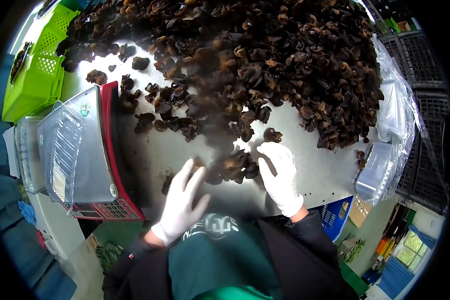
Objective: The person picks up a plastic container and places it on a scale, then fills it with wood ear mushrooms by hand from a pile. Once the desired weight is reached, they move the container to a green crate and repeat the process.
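Note:
Dark brown wood ear mushrooms [330,65] lie heaped over the far part of a metal table [325,172]. In front of me sits a small cluster of wood ear mushrooms [237,166], between my two hands. My left hand [181,202], in a white glove, is left of the cluster with thumb and fingers apart. A brownish piece shows behind its fingertips; whether they touch it is unclear. My right hand [281,177], also gloved in white, is at the cluster's right side, fingers curved and thumb apart. Just beyond its fingertips lies a single mushroom [272,135].
A scale [110,150] with a red edge stands at left, a clear plastic container [65,150] on its plate. Behind it is a green basket [37,75]. Clear containers in plastic wrap [377,170] are at right, near black crates [427,135]. A blue basket [335,217] sits below the table.

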The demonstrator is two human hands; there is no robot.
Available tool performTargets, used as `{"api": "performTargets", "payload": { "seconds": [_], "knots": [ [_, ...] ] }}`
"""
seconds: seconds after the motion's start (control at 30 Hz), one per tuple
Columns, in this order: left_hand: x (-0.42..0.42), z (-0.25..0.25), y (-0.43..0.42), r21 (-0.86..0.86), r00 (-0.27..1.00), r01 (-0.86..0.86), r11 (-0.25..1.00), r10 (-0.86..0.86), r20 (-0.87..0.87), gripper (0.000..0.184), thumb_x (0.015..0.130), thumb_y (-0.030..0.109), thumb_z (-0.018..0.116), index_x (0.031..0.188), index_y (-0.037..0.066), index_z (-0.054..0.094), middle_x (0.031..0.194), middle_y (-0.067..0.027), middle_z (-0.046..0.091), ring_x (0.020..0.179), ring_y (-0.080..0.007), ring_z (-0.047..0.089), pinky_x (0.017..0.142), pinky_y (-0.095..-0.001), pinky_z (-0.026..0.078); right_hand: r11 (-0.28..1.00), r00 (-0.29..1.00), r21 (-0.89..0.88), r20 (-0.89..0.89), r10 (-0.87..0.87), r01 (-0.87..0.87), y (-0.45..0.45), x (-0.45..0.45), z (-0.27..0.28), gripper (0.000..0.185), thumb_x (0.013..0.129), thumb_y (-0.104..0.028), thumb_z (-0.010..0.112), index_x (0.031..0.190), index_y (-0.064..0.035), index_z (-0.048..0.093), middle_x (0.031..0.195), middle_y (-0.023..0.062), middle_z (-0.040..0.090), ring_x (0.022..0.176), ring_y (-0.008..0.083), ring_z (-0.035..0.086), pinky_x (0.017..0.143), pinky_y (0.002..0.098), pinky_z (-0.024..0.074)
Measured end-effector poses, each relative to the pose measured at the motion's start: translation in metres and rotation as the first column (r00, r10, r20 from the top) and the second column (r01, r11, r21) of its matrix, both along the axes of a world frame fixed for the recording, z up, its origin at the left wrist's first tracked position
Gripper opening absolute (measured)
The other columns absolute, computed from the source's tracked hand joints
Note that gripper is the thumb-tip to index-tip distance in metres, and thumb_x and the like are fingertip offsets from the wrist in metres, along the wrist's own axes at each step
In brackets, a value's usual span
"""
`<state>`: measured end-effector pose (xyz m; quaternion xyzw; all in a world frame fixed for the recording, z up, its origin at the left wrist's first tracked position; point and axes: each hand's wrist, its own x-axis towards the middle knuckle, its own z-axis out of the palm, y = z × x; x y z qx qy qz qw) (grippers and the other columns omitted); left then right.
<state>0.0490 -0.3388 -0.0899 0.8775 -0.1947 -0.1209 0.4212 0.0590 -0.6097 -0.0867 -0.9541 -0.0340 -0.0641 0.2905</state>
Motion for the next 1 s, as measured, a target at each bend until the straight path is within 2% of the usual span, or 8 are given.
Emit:
{"api": "performTargets", "payload": {
  "seconds": [0.2, 0.27, 0.3, 0.4, 0.47, 0.8, 0.83, 1.0],
  "knots": [
    [0.009, 0.005, -0.008, 0.096, 0.984, -0.032, 0.995, 0.015, 0.177, 0.059, 0.079, 0.001, 0.075, 0.136, 0.004, 0.059, 0.147, -0.0213, 0.049, 0.134, -0.0381, 0.048, 0.111, -0.0436, 0.04, 0.994, 0.994, 0.029, -0.011, 0.104, -0.104, 0.014, 0.013, 0.0, 0.03, 0.087, -0.007, 0.066, 0.116, -0.0096, 0.07, 0.125, 0.0102, 0.063, 0.12, 0.0318, 0.057, 0.103, 0.0433, 0.0457],
    [0.009, 0.01, -0.006, 0.12, 0.977, -0.111, 0.987, 0.087, 0.196, 0.053, 0.081, -0.003, 0.071, 0.133, 0.004, 0.06, 0.144, -0.0202, 0.051, 0.133, -0.0372, 0.049, 0.111, -0.0429, 0.041, 0.858, 0.978, 0.513, -0.188, 0.093, 0.017, 0.019, 0.015, -0.007, 0.027, 0.085, -0.007, 0.065, 0.111, -0.0109, 0.071, 0.127, 0.0103, 0.061, 0.12, 0.0317, 0.056, 0.103, 0.0447, 0.0458],
    [0.009, 0.01, -0.005, 0.109, 0.971, -0.14, 0.984, 0.115, 0.208, 0.051, 0.081, -0.001, 0.072, 0.131, 0.004, 0.062, 0.143, -0.0206, 0.052, 0.131, -0.0379, 0.05, 0.109, -0.0435, 0.041, 0.587, 0.95, 0.788, -0.297, 0.098, 0.186, 0.022, 0.017, -0.016, 0.025, 0.085, -0.008, 0.065, 0.109, -0.0109, 0.071, 0.127, 0.0101, 0.061, 0.12, 0.0316, 0.056, 0.103, 0.045, 0.0456],
    [0.012, 0.013, 0.002, 0.118, 0.952, -0.21, 0.971, 0.175, 0.252, 0.047, 0.083, 0.0, 0.071, 0.129, 0.005, 0.064, 0.141, -0.0192, 0.054, 0.129, -0.0371, 0.052, 0.107, -0.043, 0.042, 0.567, 0.967, 0.812, -0.236, 0.1, 0.14, 0.024, 0.015, -0.011, 0.021, 0.083, -0.006, 0.069, 0.103, -0.0098, 0.071, 0.112, 0.0102, 0.067, 0.11, 0.0329, 0.061, 0.098, 0.0437, 0.0487],
    [0.019, 0.013, 0.005, 0.096, 0.945, -0.216, 0.972, 0.184, 0.27, 0.047, 0.084, -0.001, 0.071, 0.13, 0.005, 0.063, 0.139, -0.0181, 0.055, 0.128, -0.0359, 0.053, 0.107, -0.0426, 0.042, 0.951, 0.988, 0.277, -0.027, 0.153, -0.139, 0.016, 0.014, 0.01, 0.023, 0.081, -0.005, 0.071, 0.103, -0.0095, 0.071, 0.103, 0.0112, 0.069, 0.103, 0.033, 0.064, 0.092, 0.0417, 0.0518],
    [0.079, 0.014, -0.043, -0.076, 0.921, -0.092, 0.993, 0.114, 0.372, 0.033, 0.085, -0.002, 0.07, 0.118, 0.003, 0.067, 0.118, -0.0142, 0.066, 0.109, -0.033, 0.062, 0.096, -0.039, 0.049, 0.733, 0.922, 0.627, -0.387, -0.002, 0.265, -0.034, -0.023, 0.056, 0.02, 0.091, -0.007, 0.07, 0.109, 0.0003, 0.072, 0.093, 0.0121, 0.074, 0.077, 0.0199, 0.069, 0.07, 0.0305, 0.0538],
    [0.084, 0.011, -0.051, -0.037, 0.91, -0.097, 0.995, 0.104, 0.402, 0.032, 0.082, 0.002, 0.072, 0.114, 0.003, 0.067, 0.113, -0.0131, 0.067, 0.105, -0.0335, 0.062, 0.092, -0.0402, 0.049, 0.907, 0.952, 0.395, -0.305, -0.022, 0.147, -0.049, -0.03, 0.055, 0.02, 0.092, -0.005, 0.07, 0.111, 0.001, 0.071, 0.091, 0.0095, 0.074, 0.075, 0.0137, 0.066, 0.069, 0.0279, 0.0522],
    [0.1, -0.003, -0.073, -0.017, 0.881, -0.12, 0.993, 0.115, 0.46, 0.017, 0.076, 0.005, 0.076, 0.089, 0.006, 0.064, 0.089, -0.0091, 0.063, 0.09, -0.0318, 0.06, 0.08, -0.042, 0.047, 0.779, 0.838, 0.446, -0.516, -0.179, 0.44, -0.087, -0.057, 0.07, 0.016, 0.093, -0.003, 0.067, 0.109, -0.0003, 0.071, 0.09, 0.0009, 0.068, 0.079, 0.0059, 0.058, 0.07, 0.0213, 0.0468]
  ]
}}
